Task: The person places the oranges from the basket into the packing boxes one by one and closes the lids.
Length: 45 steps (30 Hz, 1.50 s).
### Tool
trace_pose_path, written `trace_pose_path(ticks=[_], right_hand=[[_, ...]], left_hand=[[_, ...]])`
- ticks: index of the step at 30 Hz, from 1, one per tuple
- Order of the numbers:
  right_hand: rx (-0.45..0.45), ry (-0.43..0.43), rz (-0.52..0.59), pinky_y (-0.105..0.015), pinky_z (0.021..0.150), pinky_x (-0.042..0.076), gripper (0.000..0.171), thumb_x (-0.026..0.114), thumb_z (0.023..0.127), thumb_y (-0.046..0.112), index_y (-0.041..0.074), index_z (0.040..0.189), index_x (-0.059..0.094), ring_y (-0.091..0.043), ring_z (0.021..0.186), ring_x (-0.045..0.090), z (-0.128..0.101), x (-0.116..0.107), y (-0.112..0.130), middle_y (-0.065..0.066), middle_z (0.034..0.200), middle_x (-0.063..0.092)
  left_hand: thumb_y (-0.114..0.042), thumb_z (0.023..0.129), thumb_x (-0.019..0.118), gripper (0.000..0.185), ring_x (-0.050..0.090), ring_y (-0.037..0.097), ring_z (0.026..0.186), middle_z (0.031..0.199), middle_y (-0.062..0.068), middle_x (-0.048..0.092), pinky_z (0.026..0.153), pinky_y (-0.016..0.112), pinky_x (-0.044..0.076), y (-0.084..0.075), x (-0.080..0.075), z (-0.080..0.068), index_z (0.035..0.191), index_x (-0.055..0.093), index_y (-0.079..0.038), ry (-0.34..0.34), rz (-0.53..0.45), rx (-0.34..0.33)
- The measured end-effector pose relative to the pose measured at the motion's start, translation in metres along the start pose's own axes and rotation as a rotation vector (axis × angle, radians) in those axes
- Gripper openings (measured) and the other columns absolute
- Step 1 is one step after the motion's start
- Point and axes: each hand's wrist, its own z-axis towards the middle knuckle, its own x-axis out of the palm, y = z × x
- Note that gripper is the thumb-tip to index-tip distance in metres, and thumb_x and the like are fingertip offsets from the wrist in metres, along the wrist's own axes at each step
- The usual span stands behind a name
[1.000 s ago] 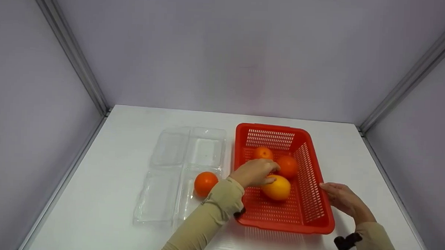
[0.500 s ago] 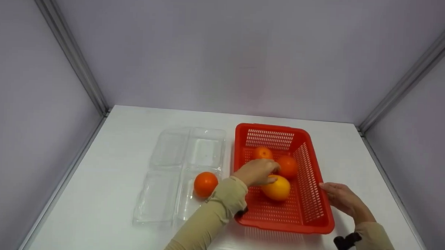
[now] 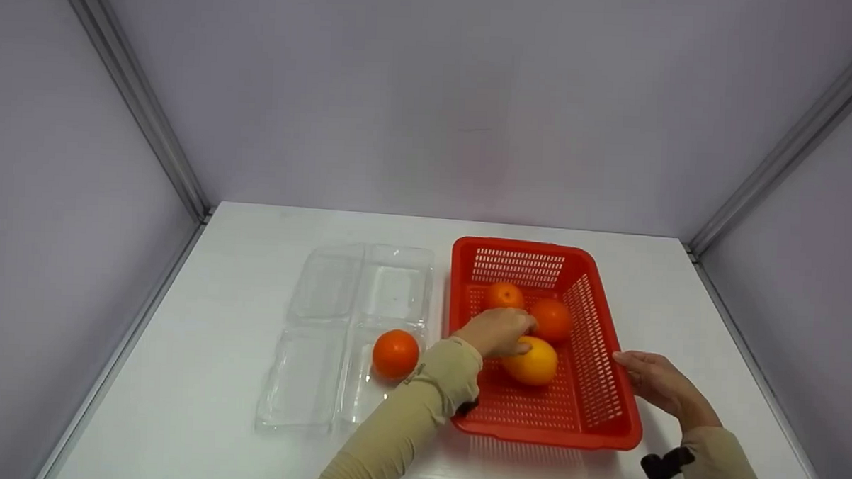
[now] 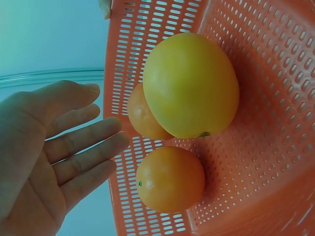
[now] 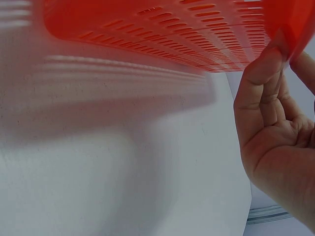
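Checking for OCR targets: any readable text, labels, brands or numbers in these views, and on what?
None readable.
Red basket: plain slotted plastic, no print.
Clear tray: no label visible.
Fruit: no stickers.
Black strap clip at the right wrist: too small to tell.

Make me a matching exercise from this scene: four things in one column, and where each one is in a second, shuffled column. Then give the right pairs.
Things:
1. yellow fruit
2. lone orange
3. left hand
4. right hand

Places:
A. in the clear plastic tray, outside the red basket
B. at the basket's outer right side, by the rim
C. inside the basket, nearest the person of the three fruits there
D. reaching into the basket, over the fruits

Pairs: 1-C, 2-A, 3-D, 4-B
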Motion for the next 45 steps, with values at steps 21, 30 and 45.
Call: trace_pose_path(ticks=[21, 30, 45], right_hand=[[-0.018, 0.005, 0.014, -0.026, 0.087, 0.057, 0.044, 0.041, 0.103, 0.032, -0.001, 0.128, 0.056, -0.012, 0.096, 0.071, -0.002, 0.000, -0.001, 0.008, 0.104, 0.072], [-0.014, -0.008, -0.008, -0.026, 0.088, 0.056, 0.047, 0.042, 0.103, 0.032, -0.005, 0.129, 0.053, -0.012, 0.098, 0.071, -0.003, 0.002, -0.001, 0.008, 0.104, 0.071], [-0.005, 0.005, 0.029, -0.026, 0.088, 0.056, 0.040, 0.043, 0.102, 0.032, 0.002, 0.124, 0.059, -0.012, 0.095, 0.070, -0.003, 0.002, 0.001, 0.007, 0.103, 0.072]], left_hand=[[-0.028, 0.093, 0.061, 0.030, 0.064, 0.013, 0.112, 0.122, -0.002, 0.068, 0.096, 0.026, 0.053, -0.004, 0.010, 0.010, 0.121, 0.065, -0.018, 0.022, 0.063, 0.017], [-0.040, 0.092, 0.062, 0.038, 0.063, 0.012, 0.110, 0.121, -0.002, 0.065, 0.092, 0.026, 0.055, -0.012, 0.017, 0.015, 0.122, 0.061, -0.018, 0.068, 0.182, 0.005], [-0.045, 0.087, 0.067, 0.055, 0.060, 0.014, 0.116, 0.130, -0.002, 0.058, 0.092, 0.026, 0.056, -0.020, 0.031, 0.024, 0.133, 0.052, -0.020, 0.118, 0.270, 0.002]])
